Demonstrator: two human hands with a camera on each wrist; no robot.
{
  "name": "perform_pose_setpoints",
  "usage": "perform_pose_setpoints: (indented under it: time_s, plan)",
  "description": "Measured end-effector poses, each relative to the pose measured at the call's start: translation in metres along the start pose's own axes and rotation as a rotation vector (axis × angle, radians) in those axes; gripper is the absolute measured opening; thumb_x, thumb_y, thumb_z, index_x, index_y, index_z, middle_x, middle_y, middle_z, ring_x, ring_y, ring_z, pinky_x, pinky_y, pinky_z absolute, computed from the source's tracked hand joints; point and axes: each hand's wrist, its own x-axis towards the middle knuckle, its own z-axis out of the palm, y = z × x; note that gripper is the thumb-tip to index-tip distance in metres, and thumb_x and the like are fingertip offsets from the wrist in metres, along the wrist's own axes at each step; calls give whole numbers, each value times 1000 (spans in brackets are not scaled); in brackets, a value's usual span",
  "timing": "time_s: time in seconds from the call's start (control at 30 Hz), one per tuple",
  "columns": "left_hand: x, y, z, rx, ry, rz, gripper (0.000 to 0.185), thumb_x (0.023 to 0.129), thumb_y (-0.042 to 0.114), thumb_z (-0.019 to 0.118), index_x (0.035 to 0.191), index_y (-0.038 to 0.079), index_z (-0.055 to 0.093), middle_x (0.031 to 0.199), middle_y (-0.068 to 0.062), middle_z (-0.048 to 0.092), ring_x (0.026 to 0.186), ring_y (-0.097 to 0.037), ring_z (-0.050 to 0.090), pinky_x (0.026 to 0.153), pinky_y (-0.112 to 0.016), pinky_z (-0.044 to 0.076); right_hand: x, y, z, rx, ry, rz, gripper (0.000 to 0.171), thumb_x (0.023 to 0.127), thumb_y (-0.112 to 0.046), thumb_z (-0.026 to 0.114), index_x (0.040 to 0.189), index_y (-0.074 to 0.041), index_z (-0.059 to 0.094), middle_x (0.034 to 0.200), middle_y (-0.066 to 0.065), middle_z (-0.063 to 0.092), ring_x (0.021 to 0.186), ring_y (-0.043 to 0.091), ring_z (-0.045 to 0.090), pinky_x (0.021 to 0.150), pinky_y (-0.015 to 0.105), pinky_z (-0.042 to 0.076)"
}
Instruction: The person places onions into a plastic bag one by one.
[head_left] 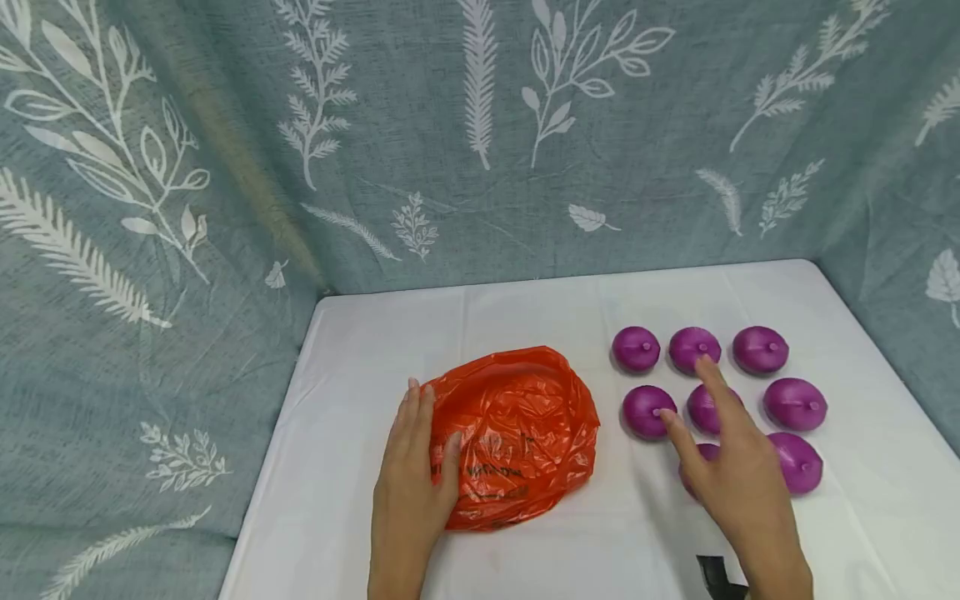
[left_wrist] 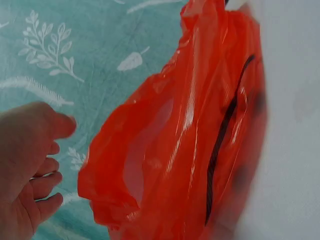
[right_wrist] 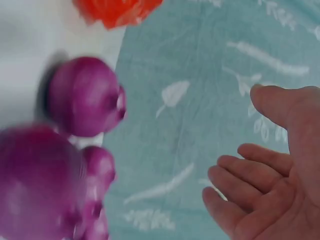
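Observation:
An orange-red plastic bag (head_left: pixel 517 442) with dark print sits on the white table, its mouth gathered open into a rounded shape. My left hand (head_left: pixel 412 483) is at the bag's left side, fingers extended; in the left wrist view a gap shows between it and the bag (left_wrist: pixel 190 125). Several glossy purple, onion-like globes (head_left: pixel 795 404), each with a small nub, lie in rough rows on the right. Above the nearer ones hovers my right hand (head_left: pixel 738 475), thumb and fingers spread, holding nothing. It partly hides some globes. The right wrist view shows the globes (right_wrist: pixel 82 97) beside that open palm.
The white-covered table (head_left: pixel 360 350) has rounded far corners. Grey-green cloth (head_left: pixel 420 108) with white leaf prints hangs behind it and along both sides. A small black strip (head_left: pixel 716 575) shows at the near edge, by the right wrist.

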Motion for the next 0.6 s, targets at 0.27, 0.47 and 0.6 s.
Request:
perform_pose_setpoints:
  time_s: [0.27,0.47,0.6]
  plan:
    - [4,-15,0,-8,-38,-158,70,102,18,71,165,14,39,170,-8,36,153,-32,41,110,-53,46,-3,28,-24,-56,163,202,74,96,-25,80,162,-25,46,152,18,58,124,54,62,104,67,48]
    - [3,-21,4,-33,-47,-190,69,102,17,72,163,12,42,166,-14,42,143,-40,50,100,-54,51,-15,55,-41,-114,140,408,74,101,-37,71,165,-22,39,159,19,48,135,57,50,108,71,42]
    - [4,-23,11,-49,-42,-176,63,101,13,73,159,5,48,161,-18,47,139,-40,54,102,-53,51,-24,72,-45,-168,90,448,78,102,-41,68,167,-15,34,164,21,41,134,61,47,107,74,41]
